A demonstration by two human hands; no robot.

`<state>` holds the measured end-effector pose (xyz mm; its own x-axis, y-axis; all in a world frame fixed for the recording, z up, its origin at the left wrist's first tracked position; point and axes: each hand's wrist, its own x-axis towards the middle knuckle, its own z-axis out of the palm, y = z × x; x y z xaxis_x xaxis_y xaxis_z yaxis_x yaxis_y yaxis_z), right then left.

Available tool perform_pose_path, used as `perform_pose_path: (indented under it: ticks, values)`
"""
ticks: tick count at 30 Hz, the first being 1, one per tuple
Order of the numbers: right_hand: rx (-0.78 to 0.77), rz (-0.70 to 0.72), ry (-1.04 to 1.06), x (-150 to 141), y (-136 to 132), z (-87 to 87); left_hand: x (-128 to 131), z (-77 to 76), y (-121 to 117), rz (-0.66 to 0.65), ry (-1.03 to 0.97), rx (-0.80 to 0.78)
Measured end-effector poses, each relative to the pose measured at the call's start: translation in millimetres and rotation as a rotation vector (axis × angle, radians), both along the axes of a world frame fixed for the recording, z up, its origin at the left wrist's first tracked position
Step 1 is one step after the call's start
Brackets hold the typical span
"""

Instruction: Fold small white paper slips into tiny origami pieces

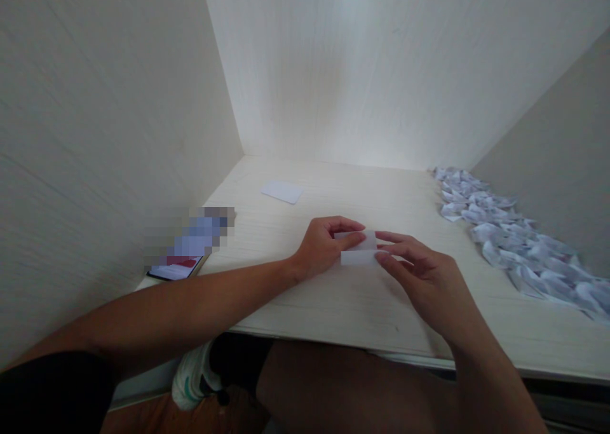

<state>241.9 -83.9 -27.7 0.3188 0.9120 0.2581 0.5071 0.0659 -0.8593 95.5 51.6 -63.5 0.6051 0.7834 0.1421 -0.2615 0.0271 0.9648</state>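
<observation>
Between my two hands, just above the table, is a small sheet of white paper (359, 257) with its near edge folded up into a strip. My left hand (326, 243) grips the paper from the left, thumb lying on its upper face and fingers behind it. At the right end of the folded strip, the thumb and fingers of my right hand (417, 265) pinch the paper. The fingers partly cover its far edge. Farther back lies a flat white piece of paper or card (282, 191), apart from both hands.
A long heap of folded white paper pieces (515, 237) runs along the right wall. On the left, a phone (176, 267) with a blurred screen leans near the left wall. Pale panels enclose the table (333, 313) at the back and sides. My legs are below its front edge.
</observation>
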Motion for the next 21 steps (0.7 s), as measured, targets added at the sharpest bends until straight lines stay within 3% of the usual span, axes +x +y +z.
perform_pose_path:
  ticks: [10, 17, 21]
  values:
    - [-0.070, -0.169, 0.091, -0.1, 3.1, 0.4, 0.1, 4.9, -4.6, -0.050, 0.024, -0.085]
    - [-0.072, -0.249, 0.130, 3.8, 3.6, -4.8, -3.4, 5.9, -6.5, -0.059, 0.112, 0.102]
    - [-0.065, -0.256, 0.154, 3.0, 3.8, -6.0, -4.5, 5.9, -6.1, -0.072, 0.126, 0.114]
